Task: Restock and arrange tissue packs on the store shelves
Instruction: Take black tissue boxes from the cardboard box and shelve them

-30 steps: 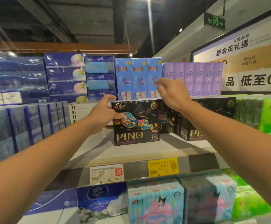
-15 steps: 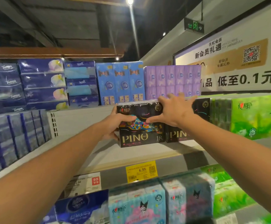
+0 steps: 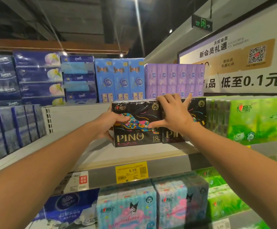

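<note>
Spanning the whole view, a white metal store shelf (image 3: 101, 154) carries tissue packs on several levels, with a pale wall poster printed in dark Chinese characters and a QR code (image 3: 243, 66) above its right end. On the top tier stand dark blue plastic-wrapped Tempo tissue bundles (image 3: 38, 76), then upright light blue tissue packs (image 3: 119, 80), then a lilac multi-pack of pocket tissues (image 3: 174, 78). Bright green tissue packs (image 3: 256, 119) fill the right of the middle shelf, and navy-striped packs (image 3: 12, 128) fill its left. Between them, at mid-shelf, sits the black glossy PINO tissue pack with a colourful swirl design (image 3: 134, 123), upright on the shelf board, its right side touching a second black PINO pack (image 3: 198, 113) just beside it. Gripping the front pack's left edge, the left hand (image 3: 108, 123) has its thumb curled across the face and its fingers behind. At the seam of the two black packs the right hand (image 3: 174, 116) lies wide, fingers spread flat over their top edge, thumb stretched along the front pack's face. Below, a yellow price tag reading 6.99 (image 3: 132, 171) sits on the shelf rail, above pastel blue and pink cartoon-printed tissue packs (image 3: 127, 210).
</note>
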A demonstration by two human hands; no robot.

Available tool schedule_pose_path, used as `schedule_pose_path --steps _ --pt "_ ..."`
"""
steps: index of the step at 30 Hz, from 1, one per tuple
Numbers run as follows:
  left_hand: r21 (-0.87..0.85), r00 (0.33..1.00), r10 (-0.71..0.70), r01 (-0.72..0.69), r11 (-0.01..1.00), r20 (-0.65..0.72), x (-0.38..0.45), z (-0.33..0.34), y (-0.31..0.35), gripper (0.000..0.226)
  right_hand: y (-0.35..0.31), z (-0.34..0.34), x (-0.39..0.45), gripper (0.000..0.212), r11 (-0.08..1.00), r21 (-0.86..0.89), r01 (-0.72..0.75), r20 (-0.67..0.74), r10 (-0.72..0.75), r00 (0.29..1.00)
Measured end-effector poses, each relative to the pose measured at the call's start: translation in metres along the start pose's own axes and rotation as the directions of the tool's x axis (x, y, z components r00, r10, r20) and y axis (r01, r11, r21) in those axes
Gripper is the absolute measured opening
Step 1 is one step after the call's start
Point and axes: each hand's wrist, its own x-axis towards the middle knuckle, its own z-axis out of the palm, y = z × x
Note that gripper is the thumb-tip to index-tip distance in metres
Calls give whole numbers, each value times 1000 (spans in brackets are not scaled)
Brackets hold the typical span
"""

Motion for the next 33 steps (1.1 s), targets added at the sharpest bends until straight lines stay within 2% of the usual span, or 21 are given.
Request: schedule_pose_path --steps 4,9,11,13,14,15,17,19,23,26,29,33 --pt "-20 1000 -9 9 1000 -1 -4 1 -1 28 7 1 -7 119 998 -25 61 24 -60 998" --pt "-51 997 -41 38 998 -71 -22 13 2 52 5 -13 -22 125 997 -80 22 54 -17 998" --pt "-52 981 -30 20 998 -193 -38 12 4 71 1 -25 -40 116 996 -59 -70 -8 70 998" --pt "137 912 114 -64 989 -395 -57 13 6 88 -8 -42 -66 101 988 -43 -149 -77 145 986" --pt "271 855 248 -132 953 -455 -69 18 6 89 -14 -51 -82 94 983 -29 -179 -106 176 979" --pt "367 798 397 -239 899 -453 -84 29 5 85 -20 -60 -100 88 977 -11 -212 -132 209 969" --pt "407 733 604 -471 783 -313 -119 59 1 65 -35 -80 -146 80 959 16 -283 -168 282 945" --pt "358 728 679 -611 706 -97 -154 95 -12 51 -50 -99 -200 75 930 36 -365 -164 366 916" --pt "274 727 606 -685 676 323 -233 170 -41 45 -76 -154 -333 70 799 22 -600 -79 600 796" --pt "198 663 539 -707 679 520 -307 232 -56 49 -94 -208 -446 73 668 -51 -742 -54 740 670" --pt "108 554 468 -717 689 688 -400 300 -68 55 -116 -268 -563 77 489 -104 -866 -68 865 497" --pt "-51 327 422 -737 674 846 -557 389 -83 56 -163 -364 -719 76 218 -161 -962 -159 957 244"
